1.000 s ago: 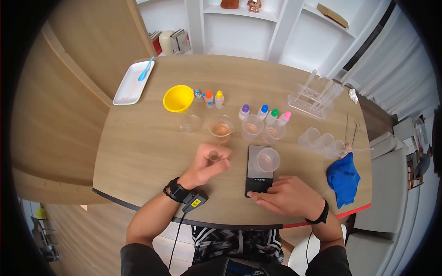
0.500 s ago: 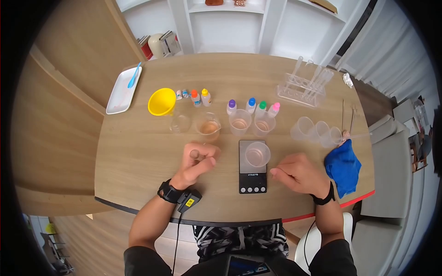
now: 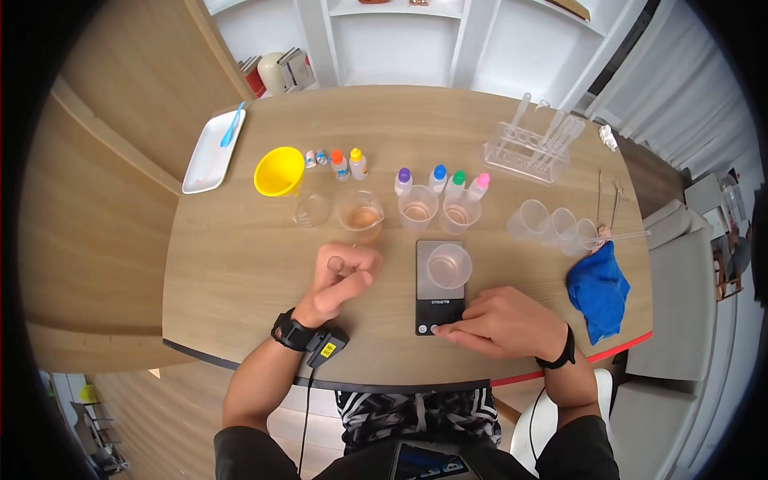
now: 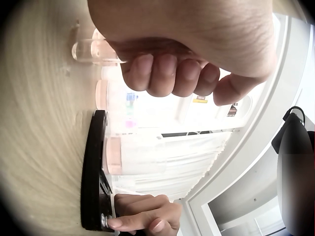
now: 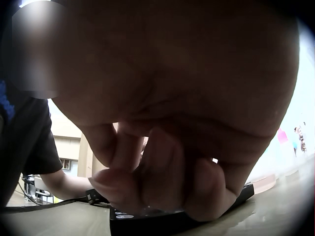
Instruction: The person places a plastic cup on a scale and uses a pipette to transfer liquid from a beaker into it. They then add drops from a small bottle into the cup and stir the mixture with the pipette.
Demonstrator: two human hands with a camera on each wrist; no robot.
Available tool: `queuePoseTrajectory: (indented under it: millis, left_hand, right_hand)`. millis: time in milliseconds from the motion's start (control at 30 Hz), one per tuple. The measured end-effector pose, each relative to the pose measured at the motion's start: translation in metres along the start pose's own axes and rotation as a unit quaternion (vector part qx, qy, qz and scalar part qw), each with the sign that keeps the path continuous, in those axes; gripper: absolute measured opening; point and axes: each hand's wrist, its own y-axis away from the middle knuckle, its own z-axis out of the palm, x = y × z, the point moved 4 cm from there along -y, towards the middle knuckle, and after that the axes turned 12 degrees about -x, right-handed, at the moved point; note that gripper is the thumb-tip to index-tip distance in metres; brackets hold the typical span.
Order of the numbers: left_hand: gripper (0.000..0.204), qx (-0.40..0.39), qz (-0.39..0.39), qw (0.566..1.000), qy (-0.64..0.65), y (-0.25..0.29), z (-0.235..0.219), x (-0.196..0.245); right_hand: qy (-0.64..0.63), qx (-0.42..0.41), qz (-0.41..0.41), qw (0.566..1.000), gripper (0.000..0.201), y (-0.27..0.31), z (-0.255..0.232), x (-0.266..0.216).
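Observation:
My left hand [image 3: 342, 276] grips a clear test tube [image 4: 88, 50] in a fist above the table. The tube's round end pokes out below, and its mouth shows at the top of the fist in the head view. With the index finger extended, my right hand [image 3: 512, 324] touches a button at the near end of a black digital scale [image 3: 440, 310]; its other fingers are bent. On the scale's grey plate stands a clear plastic cup [image 3: 450, 266] with a little pinkish liquid in it. Past the left hand is a beaker [image 3: 362, 214] of similar liquid.
Two cups [image 3: 418, 210] with liquid stand beyond the scale, before several colour-capped dropper bottles [image 3: 403, 182]. A yellow bowl [image 3: 278, 172] and white tray [image 3: 210, 164] are at left. At right are a test tube rack [image 3: 524, 164], several cups [image 3: 530, 222] and a blue cloth [image 3: 600, 292].
My right hand lifted off the scale to the right, baring its row of buttons, then came back with the index finger on a button. The left hand keeps holding the test tube.

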Motion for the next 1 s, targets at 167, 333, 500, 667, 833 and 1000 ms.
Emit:
queuePoseTrajectory:
  millis: [167,333,500,667,833,1000]
  left_hand:
    - [0.043,-0.004,-0.001,1.000,0.009,-0.001,0.001,0.001]
    - [0.044,0.003,-0.001,1.000,0.005,-0.001,0.002,0.001]
    - [0.044,0.003,-0.002,1.000,0.009,-0.001,0.002,0.001]
    - [0.043,0.002,0.000,1.000,0.008,-0.002,0.003,0.003]
    - [0.043,0.003,0.002,1.000,0.008,-0.001,0.002,0.002]
    - [0.043,0.001,0.000,1.000,0.007,-0.001,0.002,0.002]
  right_hand:
    - [0.001,0.038,-0.005,0.999,0.026,0.002,0.009,0.003]
    - [-0.031,0.094,-0.022,0.995,0.029,0.003,0.002,0.002]
    - [-0.020,0.119,0.000,0.993,0.040,0.015,-0.016,0.013]
    - [-0.036,0.115,-0.015,0.993,0.042,0.012,-0.011,0.013]
    - [-0.042,0.100,-0.031,0.994,0.043,0.007,-0.006,0.007]
    - [-0.033,0.076,-0.020,0.996,0.044,0.006,-0.001,0.007]
